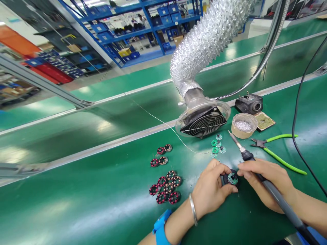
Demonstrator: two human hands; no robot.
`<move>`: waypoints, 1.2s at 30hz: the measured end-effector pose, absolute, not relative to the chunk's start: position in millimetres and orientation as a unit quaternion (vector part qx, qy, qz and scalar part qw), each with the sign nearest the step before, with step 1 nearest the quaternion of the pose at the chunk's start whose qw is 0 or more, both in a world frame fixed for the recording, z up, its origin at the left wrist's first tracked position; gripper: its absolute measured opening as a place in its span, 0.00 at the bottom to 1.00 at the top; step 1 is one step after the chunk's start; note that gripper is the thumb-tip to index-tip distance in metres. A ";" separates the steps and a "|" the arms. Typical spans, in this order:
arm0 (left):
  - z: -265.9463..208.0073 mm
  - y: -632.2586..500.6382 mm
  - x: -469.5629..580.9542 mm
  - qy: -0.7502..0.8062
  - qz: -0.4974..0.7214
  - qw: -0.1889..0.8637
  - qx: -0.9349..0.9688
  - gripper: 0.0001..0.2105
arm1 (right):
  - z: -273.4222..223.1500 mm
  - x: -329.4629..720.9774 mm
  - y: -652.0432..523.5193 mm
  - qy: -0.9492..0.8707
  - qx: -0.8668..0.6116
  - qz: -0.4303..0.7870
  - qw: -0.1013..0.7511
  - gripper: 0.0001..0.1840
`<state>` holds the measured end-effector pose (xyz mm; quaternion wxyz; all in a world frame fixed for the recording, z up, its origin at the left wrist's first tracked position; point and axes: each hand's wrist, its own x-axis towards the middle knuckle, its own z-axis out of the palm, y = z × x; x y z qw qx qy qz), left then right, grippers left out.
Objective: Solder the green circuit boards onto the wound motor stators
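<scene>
I am pinching the round part (232,178), best held still, in my left grip (209,185) and holding the soldering iron (248,156) beside that part in my right grip (274,180).

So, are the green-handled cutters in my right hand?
No, your right hand holds a soldering iron, while the cutters lie on the green work surface.

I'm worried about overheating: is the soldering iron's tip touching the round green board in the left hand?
Apart. The head view shows the soldering iron's tip pointing away from the round green board, with green tabletop plainly visible between them.
</scene>
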<state>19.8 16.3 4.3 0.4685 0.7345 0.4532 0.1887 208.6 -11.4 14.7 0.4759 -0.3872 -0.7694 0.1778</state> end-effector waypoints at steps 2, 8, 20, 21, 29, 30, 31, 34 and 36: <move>1.5 24.4 17.3 0.414 0.189 0.493 0.741 0.11 | 14.7 205.8 -10.0 -0.783 -0.385 0.171 0.458 0.15; -4.2 23.5 9.4 0.384 0.216 0.490 0.752 0.12 | 5.3 203.2 -9.5 -0.803 -0.390 0.203 0.402 0.20; 1.4 -2.8 18.9 0.492 0.237 0.623 0.560 0.05 | -0.1 206.1 -9.0 -0.820 -0.360 0.233 0.379 0.19; 1.9 -1.4 20.3 0.499 0.227 0.640 0.539 0.07 | -0.3 206.6 -8.8 -0.826 -0.348 0.230 0.379 0.20; 7.7 0.9 21.0 0.514 0.221 0.666 0.493 0.07 | 2.7 206.6 -8.4 -0.845 -0.313 0.211 0.379 0.24; 8.6 0.7 20.4 0.513 0.223 0.665 0.494 0.06 | 3.0 206.6 -9.0 -0.846 -0.311 0.209 0.379 0.24; 9.1 0.5 19.9 0.512 0.225 0.665 0.495 0.05 | 3.0 206.7 -9.6 -0.848 -0.309 0.208 0.377 0.25; 8.5 -0.2 19.0 0.510 0.234 0.660 0.499 0.05 | 2.2 207.3 -10.6 -0.853 -0.306 0.204 0.369 0.25; 6.8 -0.7 19.2 0.515 0.236 0.653 0.502 0.05 | 2.5 207.7 -10.2 -0.857 -0.307 0.200 0.364 0.25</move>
